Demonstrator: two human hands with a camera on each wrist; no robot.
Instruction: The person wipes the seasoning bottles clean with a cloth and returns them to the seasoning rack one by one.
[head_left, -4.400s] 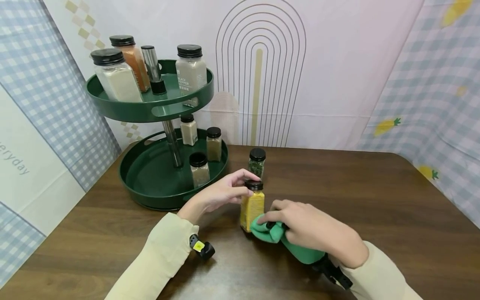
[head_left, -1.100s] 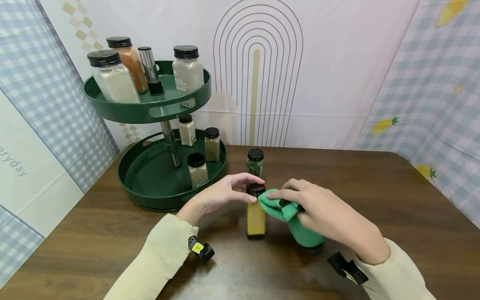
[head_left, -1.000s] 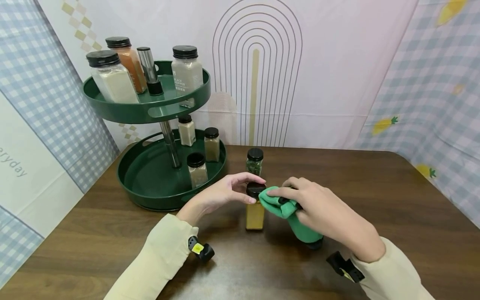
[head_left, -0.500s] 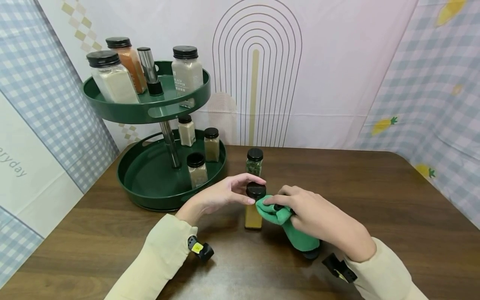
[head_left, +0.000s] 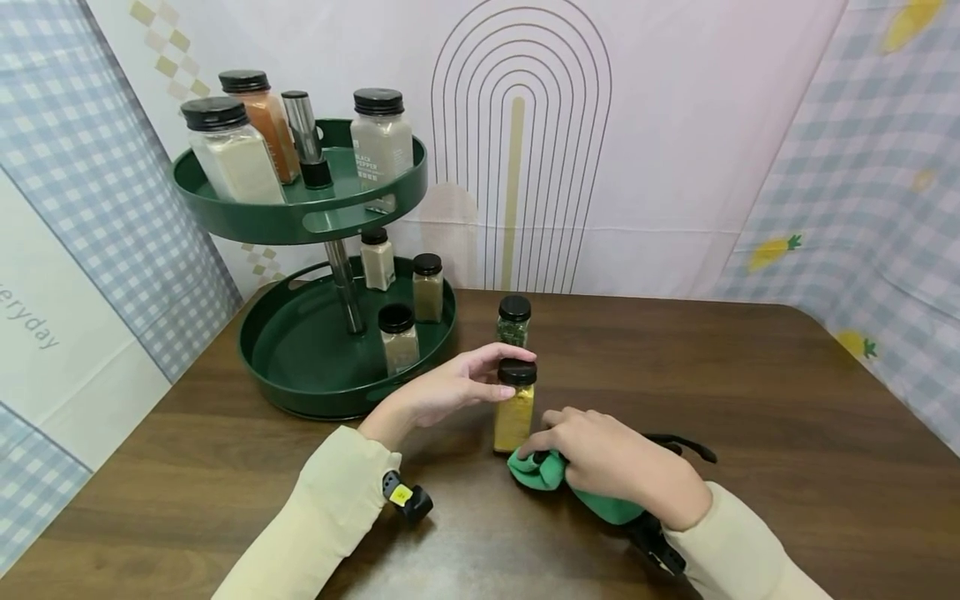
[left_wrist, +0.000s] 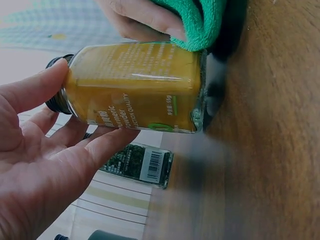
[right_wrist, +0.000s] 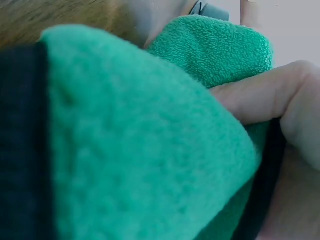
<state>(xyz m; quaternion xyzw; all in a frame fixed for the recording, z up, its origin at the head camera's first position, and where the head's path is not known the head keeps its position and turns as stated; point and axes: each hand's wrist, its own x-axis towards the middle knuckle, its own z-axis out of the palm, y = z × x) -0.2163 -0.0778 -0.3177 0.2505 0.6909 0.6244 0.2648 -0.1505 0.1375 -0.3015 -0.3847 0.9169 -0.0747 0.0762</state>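
My left hand (head_left: 450, 386) grips a square glass jar of yellow turmeric powder (head_left: 514, 421) near its black lid, thumb on the near side. The jar is upright; in the left wrist view its printed label (left_wrist: 112, 112) shows, and whether its base touches the table is hard to tell. My right hand (head_left: 615, 458) holds a bunched green towelling cloth (head_left: 540, 472) with black edging against the jar's lower right side. Up close, the cloth (right_wrist: 145, 135) fills most of the right wrist view. Just behind stands a jar of green dried herbs (head_left: 513, 323).
At the left stands a two-tier dark green rack (head_left: 300, 400). Its upper tier carries large spice jars (head_left: 381, 150) and a metal cylinder with black ends (head_left: 306, 137); its lower tier holds small jars (head_left: 400, 342). Patterned curtains (head_left: 660, 150) hang behind the brown wooden table (head_left: 712, 375).
Half a second ago the cloth was higher, beside the jar's upper part; my right hand has brought it down to the base. The jar has turned a little in my left hand.
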